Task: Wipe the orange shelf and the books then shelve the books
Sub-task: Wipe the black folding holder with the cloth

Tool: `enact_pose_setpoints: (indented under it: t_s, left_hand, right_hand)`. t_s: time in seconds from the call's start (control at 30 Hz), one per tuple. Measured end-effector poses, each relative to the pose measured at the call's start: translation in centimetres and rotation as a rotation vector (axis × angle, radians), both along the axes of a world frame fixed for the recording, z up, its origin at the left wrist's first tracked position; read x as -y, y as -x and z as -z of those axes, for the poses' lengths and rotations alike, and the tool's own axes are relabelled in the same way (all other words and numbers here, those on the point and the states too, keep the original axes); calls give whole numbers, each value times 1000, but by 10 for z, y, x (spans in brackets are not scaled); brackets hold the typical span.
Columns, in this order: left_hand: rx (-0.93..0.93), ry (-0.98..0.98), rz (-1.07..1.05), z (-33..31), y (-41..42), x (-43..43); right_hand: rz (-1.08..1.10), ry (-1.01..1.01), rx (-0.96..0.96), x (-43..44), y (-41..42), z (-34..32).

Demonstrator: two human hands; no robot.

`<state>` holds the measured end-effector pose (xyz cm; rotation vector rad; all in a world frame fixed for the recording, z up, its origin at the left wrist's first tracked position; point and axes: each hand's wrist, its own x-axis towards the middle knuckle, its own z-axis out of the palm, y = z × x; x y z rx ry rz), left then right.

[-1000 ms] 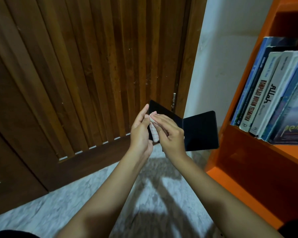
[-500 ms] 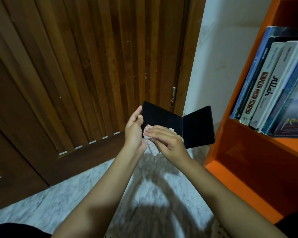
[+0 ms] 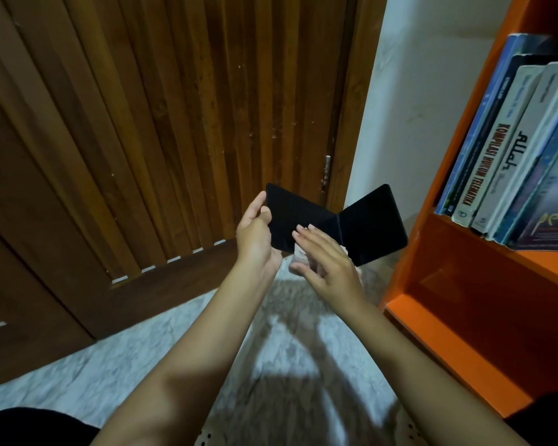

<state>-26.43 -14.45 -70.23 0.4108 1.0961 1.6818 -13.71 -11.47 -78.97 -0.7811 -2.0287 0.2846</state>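
I hold a thin black book (image 3: 371, 220) spread open in front of the door. My left hand (image 3: 255, 235) grips its left edge, thumb on the near face. My right hand (image 3: 327, 263) lies over the lower middle of the book with fingers stretched out. A pale cloth (image 3: 298, 255) shows, blurred, between its thumb and fingers. The orange shelf (image 3: 464, 284) stands at the right. Several books (image 3: 512, 149) lean upright on its upper board.
A brown slatted wooden door (image 3: 174, 123) fills the left and centre, with a white wall (image 3: 416, 107) beside it. The floor (image 3: 126, 365) is pale marble. The shelf's lower compartment (image 3: 496, 317) holds nothing that I can see.
My right hand slid with the cloth from the book's left half toward its spine and its fingers straightened. The book opened wider and tilted flatter.
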Motion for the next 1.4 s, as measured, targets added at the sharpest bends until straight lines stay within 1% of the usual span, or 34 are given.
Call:
enact_pose_setpoints:
  t_s: [0.13,0.2,0.33,0.4,0.43,0.47,0.53,0.57,0.6,0.63,0.7,0.77,0.83,0.9,0.93,1.0,1.1,1.17,1.27,1.4]
  left_hand:
    - [-9,-27,39,-8,-5,5]
    - [-51,-52,61,-12,-6,6]
    - [-151,-78,124,-18,-7,7]
    - [-264,-63,181,-17,-5,4]
    - [-331,-57,210,-17,-5,1]
    - [-435,-52,229,-15,-4,-3]
    - [-799,-45,245,-10,-4,-8]
    - [-972,-38,221,-7,-4,-9]
    - [-1091,-36,185,-3,-3,-8]
    - [-1152,-58,152,1,-1,-6]
    - [-1150,-182,122,10,6,-3]
    - [-1078,-324,173,19,13,-1]
    - [-947,-411,199,25,14,-1]
    - [-771,-447,167,26,8,-1]
    - [-706,-448,136,24,5,-1]
    - [-647,-445,89,21,0,0]
    - [-663,-462,70,21,-4,1]
    - [-691,-487,67,21,-8,2]
    - [-745,-526,109,20,-20,5]
    - [-754,-539,137,15,-27,5]
  right_hand:
    - [91,-175,32,-1,3,0]
    - [99,-203,-1,2,5,-1]
    - [98,-111,-158,7,10,-10]
    - [82,-13,-272,9,13,-18]
    - [66,77,-352,11,13,-23]
    - [49,181,-438,12,13,-28]
    - [29,376,-579,9,9,-36]
    - [22,444,-620,3,5,-38]
    - [22,503,-649,-3,0,-39]
    - [20,563,-677,-9,-5,-40]
    - [19,682,-735,-19,-14,-44]
    - [-5,763,-804,-25,-22,-49]
    - [-34,805,-850,-27,-27,-54]
    - [-12,804,-838,-26,-26,-60]
    - [29,784,-828,-26,-25,-63]
    - [147,689,-820,-26,-23,-70]
    - [330,485,-790,-30,-23,-83]
    - [393,329,-696,-31,-20,-94]
    - [345,115,-546,-29,-3,-110]
    - [245,-172,-404,-26,19,-128]
